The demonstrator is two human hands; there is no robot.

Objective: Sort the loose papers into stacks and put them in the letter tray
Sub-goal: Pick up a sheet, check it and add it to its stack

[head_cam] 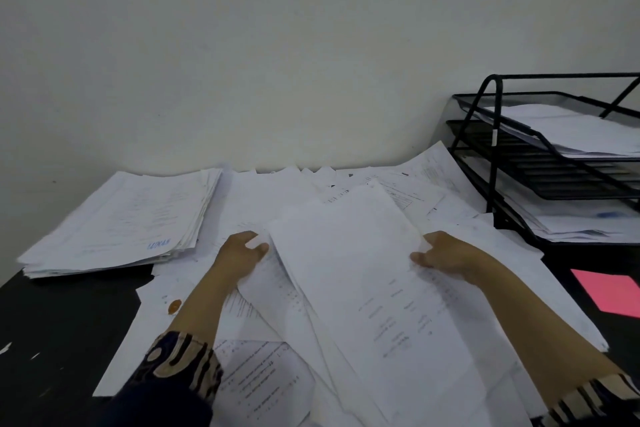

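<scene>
A: From the head camera, what do you have in your grip?

B: Your left hand (pixel 242 258) pinches the left edge of a sheaf of sheets (pixel 363 288), thumb on top. Your right hand (pixel 446 255) pinches the right edge the same way. Both grips are clamped on the paper, and the sheaf tilts up off the heap.

A: And beyond the grip?

B: Under and all around it lie the loose papers (pixel 263 371), overlapping on the black tabletop (pixel 52 322). Well left of your left grip sits a sorted stack (pixel 121 222), its edges ragged. Far right of your right grip stands the black mesh letter tray (pixel 554 163); its top and bottom tiers already hold paper, and the middle tier looks bare. A pink sheet (pixel 609 291) lies near your right forearm.

A: What could go wrong?

B: I judge that the sheaf is fanned and not squared, so lower sheets may slide out if you carry it tilted. Dragging it across could also pull the loose papers along with it. The sorted stack overhangs the tabletop edge and may tip if nudged.
</scene>
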